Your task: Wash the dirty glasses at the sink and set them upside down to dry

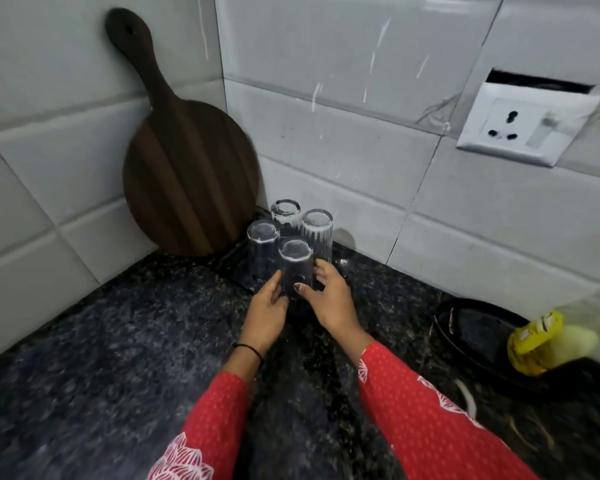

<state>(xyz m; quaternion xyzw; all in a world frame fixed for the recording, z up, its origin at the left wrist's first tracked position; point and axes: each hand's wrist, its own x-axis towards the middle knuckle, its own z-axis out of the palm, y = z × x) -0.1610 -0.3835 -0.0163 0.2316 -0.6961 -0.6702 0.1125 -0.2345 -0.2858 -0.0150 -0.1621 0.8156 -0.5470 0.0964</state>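
Cupping front glass (297,268) right of chopping board (187,174) — left hand (267,306), right hand (329,296) curl round it; nudge may topple neighbouring glasses (284,216).

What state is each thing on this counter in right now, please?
front glass, upside down, held in both hands
left hand, grips front glass
right hand, grips front glass
three rear glasses, upside down
chopping board, leaning against wall
socket, nothing plugged in

A home kitchen: granite counter (118,341), tiled wall (361,150), chopping board (191,178).
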